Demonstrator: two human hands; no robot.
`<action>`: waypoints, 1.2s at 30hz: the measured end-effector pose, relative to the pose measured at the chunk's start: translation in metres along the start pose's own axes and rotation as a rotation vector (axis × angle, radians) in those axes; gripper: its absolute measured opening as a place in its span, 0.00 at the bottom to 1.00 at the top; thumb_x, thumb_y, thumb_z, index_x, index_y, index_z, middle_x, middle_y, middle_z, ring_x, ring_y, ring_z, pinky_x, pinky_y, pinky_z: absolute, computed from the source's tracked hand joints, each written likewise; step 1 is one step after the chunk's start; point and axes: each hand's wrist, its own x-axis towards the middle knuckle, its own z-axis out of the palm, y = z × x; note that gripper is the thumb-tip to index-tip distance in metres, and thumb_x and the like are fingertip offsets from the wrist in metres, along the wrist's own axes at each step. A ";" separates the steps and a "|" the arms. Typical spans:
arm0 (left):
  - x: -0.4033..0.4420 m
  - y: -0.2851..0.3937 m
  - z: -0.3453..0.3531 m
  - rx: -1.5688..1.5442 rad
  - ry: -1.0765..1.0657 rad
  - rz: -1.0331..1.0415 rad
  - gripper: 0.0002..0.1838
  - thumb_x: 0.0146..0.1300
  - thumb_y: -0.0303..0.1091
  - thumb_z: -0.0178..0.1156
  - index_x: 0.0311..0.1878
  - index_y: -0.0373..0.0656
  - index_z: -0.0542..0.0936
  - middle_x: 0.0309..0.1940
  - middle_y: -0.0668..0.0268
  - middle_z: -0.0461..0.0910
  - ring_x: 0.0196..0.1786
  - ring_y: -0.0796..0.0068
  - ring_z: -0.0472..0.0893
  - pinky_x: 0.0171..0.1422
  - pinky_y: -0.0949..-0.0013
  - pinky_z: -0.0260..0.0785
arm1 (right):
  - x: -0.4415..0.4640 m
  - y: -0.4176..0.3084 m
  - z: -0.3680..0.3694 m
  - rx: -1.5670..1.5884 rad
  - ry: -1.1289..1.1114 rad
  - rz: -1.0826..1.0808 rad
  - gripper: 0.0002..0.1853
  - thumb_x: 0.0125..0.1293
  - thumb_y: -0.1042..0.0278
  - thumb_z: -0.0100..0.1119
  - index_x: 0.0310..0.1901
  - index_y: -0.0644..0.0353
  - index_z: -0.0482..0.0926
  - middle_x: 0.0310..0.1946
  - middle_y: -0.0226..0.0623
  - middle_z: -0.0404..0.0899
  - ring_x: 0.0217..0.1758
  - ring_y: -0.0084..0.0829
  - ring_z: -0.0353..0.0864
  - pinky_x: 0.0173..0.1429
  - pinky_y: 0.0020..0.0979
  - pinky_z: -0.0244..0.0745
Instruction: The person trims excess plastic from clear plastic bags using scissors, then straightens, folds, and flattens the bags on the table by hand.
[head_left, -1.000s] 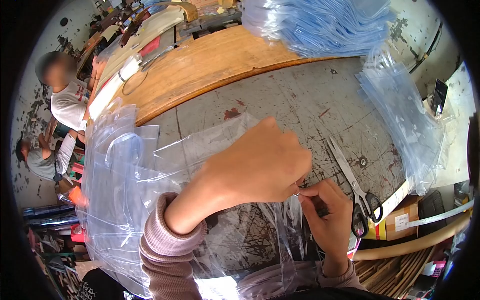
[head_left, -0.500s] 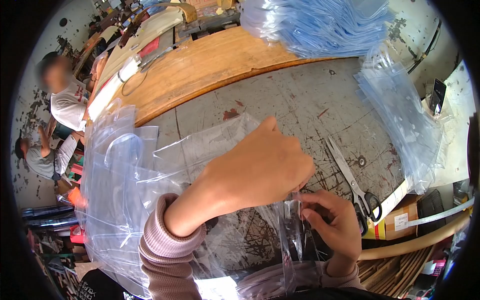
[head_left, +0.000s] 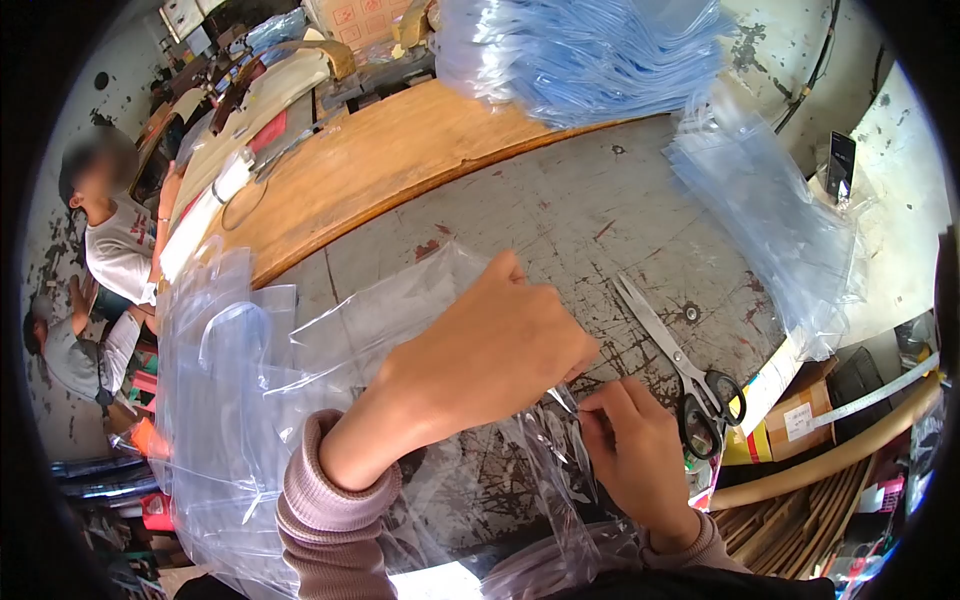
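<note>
space now opens between left hand [head_left: 480, 345], curled, its hold i cannot tell, and right hand [head_left: 635, 450], pinching clear plastic [head_left: 548, 440], the worked part newly exposed.

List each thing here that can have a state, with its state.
Clear plastic: creased, below the hands
Left hand: curled, tips hidden
Right hand: thumb and forefinger pinched
Left sleeve: pushed up, bunched
Scissors: lying flat, unheld
Phone: upright, slightly tilted
Bluish sheets: heaped
Tabletop: scratched, stained
</note>
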 end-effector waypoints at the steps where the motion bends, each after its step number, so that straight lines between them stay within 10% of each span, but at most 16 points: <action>1: 0.000 0.000 0.004 0.005 0.004 0.008 0.05 0.59 0.35 0.56 0.27 0.51 0.75 0.21 0.74 0.72 0.36 0.71 0.74 0.44 0.62 0.55 | 0.000 0.000 0.002 -0.056 0.043 -0.021 0.07 0.53 0.83 0.61 0.34 0.65 0.75 0.27 0.40 0.74 0.25 0.35 0.79 0.30 0.29 0.73; 18: -0.002 0.000 0.001 -0.074 0.056 0.057 0.07 0.45 0.25 0.61 0.31 0.46 0.79 0.30 0.72 0.73 0.43 0.69 0.72 0.46 0.66 0.62 | -0.003 0.008 -0.018 0.256 -0.156 0.011 0.07 0.60 0.77 0.57 0.41 0.63 0.79 0.28 0.40 0.74 0.25 0.36 0.76 0.30 0.31 0.70; 36: 0.014 -0.010 0.023 -0.098 0.080 0.137 0.02 0.57 0.28 0.58 0.29 0.42 0.77 0.28 0.65 0.72 0.39 0.65 0.76 0.48 0.63 0.66 | -0.014 0.009 0.004 -0.194 0.109 -0.026 0.08 0.54 0.76 0.63 0.32 0.60 0.71 0.29 0.39 0.72 0.27 0.42 0.74 0.27 0.39 0.69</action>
